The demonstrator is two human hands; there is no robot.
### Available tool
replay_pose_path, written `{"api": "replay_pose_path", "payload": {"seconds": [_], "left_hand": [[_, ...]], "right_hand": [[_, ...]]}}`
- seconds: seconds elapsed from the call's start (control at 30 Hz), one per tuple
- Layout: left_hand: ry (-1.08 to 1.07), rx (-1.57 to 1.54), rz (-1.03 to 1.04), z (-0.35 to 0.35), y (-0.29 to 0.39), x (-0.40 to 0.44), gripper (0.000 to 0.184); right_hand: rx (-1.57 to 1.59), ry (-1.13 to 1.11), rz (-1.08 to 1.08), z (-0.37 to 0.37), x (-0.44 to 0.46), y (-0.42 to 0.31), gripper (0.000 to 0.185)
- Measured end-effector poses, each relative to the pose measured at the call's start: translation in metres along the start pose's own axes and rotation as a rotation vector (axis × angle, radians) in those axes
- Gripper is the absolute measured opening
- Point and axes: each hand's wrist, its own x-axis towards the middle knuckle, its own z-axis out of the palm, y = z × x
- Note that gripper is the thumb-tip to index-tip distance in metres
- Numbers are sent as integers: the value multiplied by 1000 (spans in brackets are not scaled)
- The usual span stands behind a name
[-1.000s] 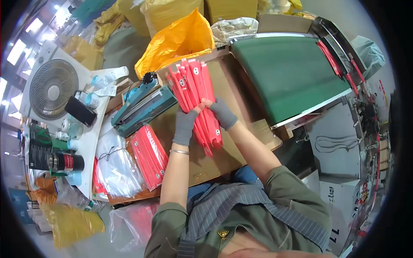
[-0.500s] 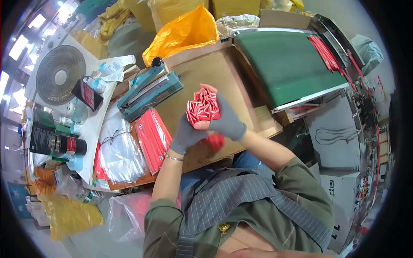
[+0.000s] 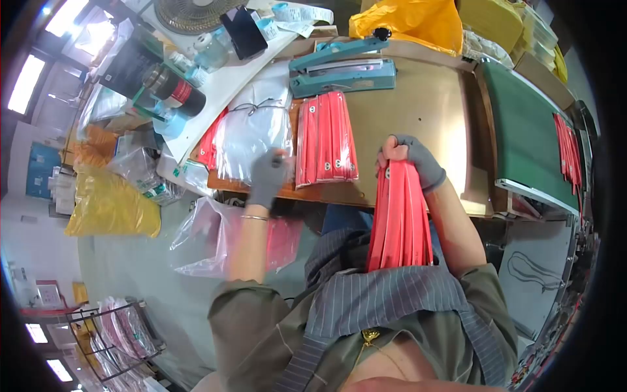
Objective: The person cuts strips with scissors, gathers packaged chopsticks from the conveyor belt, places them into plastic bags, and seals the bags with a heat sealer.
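My right hand point(image 3: 416, 160), in a grey fingerless glove, is closed around the top end of a bundle of long red strips point(image 3: 400, 215). The strips hang down in front of my apron, and a metal eyelet shows near the gripped end. My left hand point(image 3: 269, 178), gloved alike, is over the lower right part of a stack of clear plastic bags point(image 3: 251, 134) tied with a dark cord. Its fingers are smeared by motion, and whether they touch the bags I cannot tell. Just right of it lies a packed bundle of red strips point(image 3: 326, 140) with eyelets.
A teal bag sealer point(image 3: 346, 78) stands behind the bundle on the brown tabletop point(image 3: 424, 98). To the left, a white table point(image 3: 219, 108) bears a thermos point(image 3: 175, 91), bottles and a phone point(image 3: 243, 32). On the right is a green surface point(image 3: 529, 134) with more red strips point(image 3: 568, 153).
Both hands held the red bundle end-on; now only my right hand does, with the strips hanging down. My left hand has let go and moved left to the plastic bags. The view has turned left.
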Motion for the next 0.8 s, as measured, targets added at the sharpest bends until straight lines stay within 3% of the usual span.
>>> {"api": "replay_pose_path", "payload": {"seconds": [0.03, 0.1, 0.17, 0.2, 0.23, 0.3, 0.33, 0.37, 0.4, 0.43, 0.47, 0.5, 0.57, 0.63, 0.7, 0.73, 0.77, 0.8], "left_hand": [[278, 306, 304, -22, -34, 9, 29], [84, 403, 220, -50, -97, 20, 33], [-89, 209, -39, -72, -134, 36, 36], [-148, 203, 40, -81, -119, 40, 38], [74, 356, 211, -78, -133, 48, 36], [139, -235, 250, -78, -63, 45, 40], [161, -344, 235, -60, 2, 26, 36], [186, -455, 224, -42, 68, 6, 35], [232, -379, 206, -26, 111, -8, 35], [237, -245, 437, 21, 67, 12, 36], [206, -388, 346, 59, 117, -13, 34], [141, -145, 418, 87, 128, -24, 33], [2, -458, 165, 107, 144, -35, 31], [-163, -1007, 35, 113, 136, -18, 28], [-23, -852, -234, 90, 187, -3, 30], [40, -675, 99, 116, 155, 39, 32], [-16, -573, 284, 130, 155, 49, 32], [-59, -485, 473, 144, 154, 59, 33]], "right_hand": [[14, 18, -10, -2, -2, 0, 21], [55, 41, 11, -5, -2, 14, 23], [44, 69, 29, -12, 1, 27, 27], [8, 94, 49, -10, 2, 27, 30], [-25, 151, 58, -1, 1, 21, 34], [29, 102, 82, 1, 1, 16, 48], [56, 49, 105, 9, -2, 8, 52], [-180, 51, -50, 0, 13, 26, 57], [-210, 43, -48, 19, 3, 8, 59], [-370, 25, -192, 14, 10, 17, 57], [-279, -7, -238, 17, 13, 18, 51], [-188, -44, -281, 20, 16, 19, 45], [-294, 102, -288, -6, -14, 11, 37], [-282, 57, -408, -75, -26, 40, 34], [-133, 48, -396, -90, -50, 28, 32], [13, 67, -328, -62, -71, 3, 31], [167, 87, -257, -46, -85, -10, 30], [-58, 87, -288, -49, -69, -11, 27]]}}
